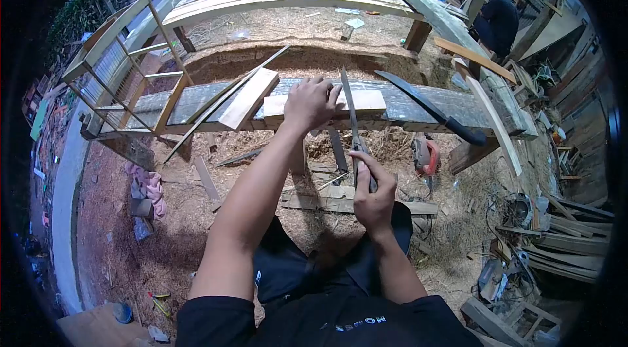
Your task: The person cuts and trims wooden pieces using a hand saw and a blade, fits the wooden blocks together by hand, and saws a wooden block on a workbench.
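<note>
My left hand (311, 104) lies over a pale wood block (366, 101), its fingers curled down on it and holding it against the bench (216, 90). My right hand (374, 195) is closed around the handle of a hand saw (352, 108). The narrow blade points away from me and crosses the block just right of my left hand. To the left, a second pale wood piece (252, 95) lies at a slant beside thin strips (229, 92). A long dark blade with a black handle (428, 105) rests on the bench at the right.
A slatted wooden frame (124, 66) stands on the bench's left end. Long beams (288, 1) form another bench beyond. A red power tool (426, 156) sits on the shavings-covered ground. A seated person (498, 18) is at the back right, near leaning boards.
</note>
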Available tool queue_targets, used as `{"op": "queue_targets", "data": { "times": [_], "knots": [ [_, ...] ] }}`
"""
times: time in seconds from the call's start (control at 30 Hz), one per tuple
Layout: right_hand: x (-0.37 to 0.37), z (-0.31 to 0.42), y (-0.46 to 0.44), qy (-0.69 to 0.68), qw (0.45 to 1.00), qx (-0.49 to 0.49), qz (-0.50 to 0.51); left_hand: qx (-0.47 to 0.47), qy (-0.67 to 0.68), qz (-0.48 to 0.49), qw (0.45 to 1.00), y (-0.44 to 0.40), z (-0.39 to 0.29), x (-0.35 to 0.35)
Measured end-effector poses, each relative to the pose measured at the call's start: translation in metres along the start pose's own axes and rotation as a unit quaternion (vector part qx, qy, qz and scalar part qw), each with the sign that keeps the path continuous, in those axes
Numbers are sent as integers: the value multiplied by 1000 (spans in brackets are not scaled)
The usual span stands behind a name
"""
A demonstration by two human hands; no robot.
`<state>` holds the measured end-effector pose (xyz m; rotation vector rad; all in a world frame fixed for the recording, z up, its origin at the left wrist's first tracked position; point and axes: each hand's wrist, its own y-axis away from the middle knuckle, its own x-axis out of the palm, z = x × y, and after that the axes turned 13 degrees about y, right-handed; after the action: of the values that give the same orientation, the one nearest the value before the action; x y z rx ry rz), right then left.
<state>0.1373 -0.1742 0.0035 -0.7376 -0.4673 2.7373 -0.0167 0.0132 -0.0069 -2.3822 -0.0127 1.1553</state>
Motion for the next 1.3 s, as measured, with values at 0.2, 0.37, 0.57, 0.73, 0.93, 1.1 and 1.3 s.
{"op": "queue_targets", "data": {
  "times": [0.2, 0.37, 0.57, 0.73, 0.93, 1.1, 1.3],
  "knots": [
    [-7, 1, -3, -18, 999, 41, 18, -8, -19, -108, 994, -9, -15, 31],
    [-14, 8, 0, 1, 997, 67, 28, -15, -53, -153, 987, -8, -11, 41],
    [-31, 8, 37, 27, 999, 26, 22, 18, -43, -174, 984, -17, 0, 45],
    [-16, 2, 2, -26, 1000, -7, -2, 51, -23, -156, 986, -9, -5, 41],
    [-9, -2, -5, 6, 999, 28, 24, 28, -22, -130, 991, -17, -3, 38],
    [-8, 2, 29, 12, 1000, 9, -2, 31, -19, -136, 990, -21, -2, 37],
    [-2, -2, 9, 2, 1000, 17, -11, 45, -32, -157, 986, -21, 0, 39]
  ]
}}
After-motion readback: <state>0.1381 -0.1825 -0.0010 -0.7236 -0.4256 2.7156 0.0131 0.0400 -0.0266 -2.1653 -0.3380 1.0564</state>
